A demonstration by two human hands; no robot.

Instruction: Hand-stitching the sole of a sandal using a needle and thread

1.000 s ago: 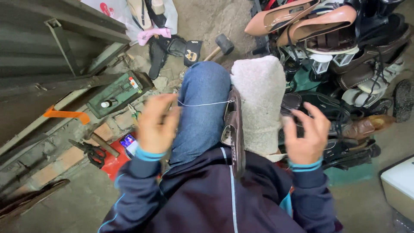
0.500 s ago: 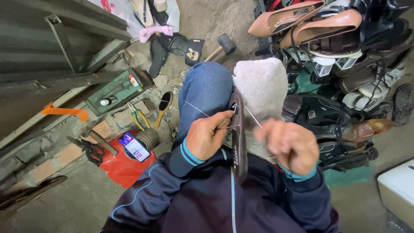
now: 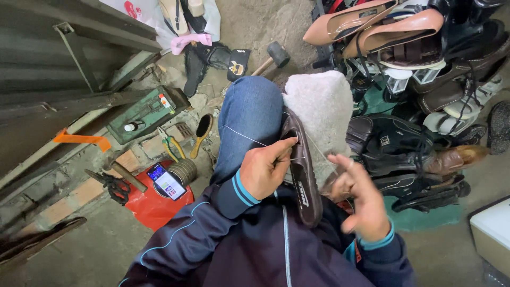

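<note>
Underfoot, from my remote seat, I see a rough grey concrete floor (image 3: 95,255) filling the lower left, gritty and stained. At ten o'clock a dark green metal structure (image 3: 58,58) slopes across the corner, with an orange strip (image 3: 79,139) lying along its lower edge. From one to three o'clock a heap of shoes (image 3: 419,79) rises, tan pumps on top, black and brown ones beneath. At the centre a knee in blue jeans (image 3: 249,119) carries a grey fleecy cloth (image 3: 321,111) draped just to its right.

A dark shoe (image 3: 303,170) stands on edge between knee and cloth, sole side facing me. My left hand (image 3: 265,172) is closed, its fingertips pinching a thin pale thread (image 3: 241,135) at the shoe's rim; the thread runs taut toward ten o'clock across the jeans. My right hand (image 3: 361,202) sits at four o'clock from the shoe, fingers loosely spread; whether it grips anything I cannot tell.

At nine o'clock a green box (image 3: 146,112) rests on brick, a red bag (image 3: 154,204) below it bearing a phone (image 3: 166,182). Nearby lie a mallet (image 3: 273,56) at twelve, a wooden brush (image 3: 201,133), yellow-handled pliers (image 3: 171,143) and black scissors (image 3: 114,186).
</note>
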